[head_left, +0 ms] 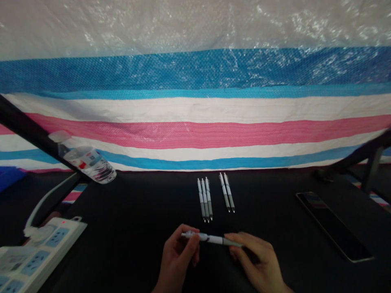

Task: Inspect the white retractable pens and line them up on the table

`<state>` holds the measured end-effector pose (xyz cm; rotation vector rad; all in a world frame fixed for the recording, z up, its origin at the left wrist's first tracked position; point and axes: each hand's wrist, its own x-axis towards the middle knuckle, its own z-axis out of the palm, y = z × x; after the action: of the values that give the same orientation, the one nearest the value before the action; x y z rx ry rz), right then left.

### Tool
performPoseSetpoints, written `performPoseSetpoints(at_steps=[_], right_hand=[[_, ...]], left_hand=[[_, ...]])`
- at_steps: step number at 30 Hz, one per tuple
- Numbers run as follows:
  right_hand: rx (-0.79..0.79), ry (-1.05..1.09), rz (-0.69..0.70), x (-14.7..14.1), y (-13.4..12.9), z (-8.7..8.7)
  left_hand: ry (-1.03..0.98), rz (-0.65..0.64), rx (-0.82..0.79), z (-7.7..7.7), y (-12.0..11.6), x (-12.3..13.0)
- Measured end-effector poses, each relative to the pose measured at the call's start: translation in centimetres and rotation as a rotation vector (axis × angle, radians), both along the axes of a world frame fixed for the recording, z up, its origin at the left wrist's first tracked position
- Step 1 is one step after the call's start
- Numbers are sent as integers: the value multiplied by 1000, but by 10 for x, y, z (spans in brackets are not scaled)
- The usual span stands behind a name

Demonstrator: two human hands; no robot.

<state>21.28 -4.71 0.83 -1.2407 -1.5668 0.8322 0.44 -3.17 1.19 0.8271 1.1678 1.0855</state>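
My left hand (179,254) pinches the top end of a white and grey retractable pen (212,239), held level over the black table (146,211). My right hand (256,260) grips the grey tip end of the same pen, so both hands share it. Beyond them lie a group of 3 similar pens (205,199) side by side, tips toward me. A pair of the same pens (226,192) lies just to their right. Neither group touches my hands.
A black tablet or phone (334,226) lies on the right of the table. A white power strip (39,254) with a lit red light sits at the left, near a plastic water bottle (87,158). A blue, white and pink striped tarp (195,122) hangs behind the table.
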Motion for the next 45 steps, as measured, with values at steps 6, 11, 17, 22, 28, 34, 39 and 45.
performPoseSetpoints(at_steps=[6, 11, 17, 22, 28, 34, 39, 45], right_hand=[[-470, 261, 154, -5, 2, 6], [-454, 323, 135, -5, 2, 7], [-492, 309, 53, -8, 1, 9], [-530, 339, 58, -8, 1, 10], [-504, 393, 60, -6, 2, 9], [-558, 375, 69, -4, 4, 2], [-623, 482, 112, -3, 5, -2], [-534, 534, 19, -6, 2, 2]], left_hand=[[-1, 45, 34, 4, 0, -3], [-30, 43, 29, 0, 0, -3], [-37, 49, 27, 0, -1, -3], [-44, 55, 21, 1, 0, -4], [-50, 77, 22, 0, 1, -4], [-57, 67, 26, -1, 2, -5], [-59, 72, 36, -1, 1, -5], [-52, 81, 27, -1, 3, -6]])
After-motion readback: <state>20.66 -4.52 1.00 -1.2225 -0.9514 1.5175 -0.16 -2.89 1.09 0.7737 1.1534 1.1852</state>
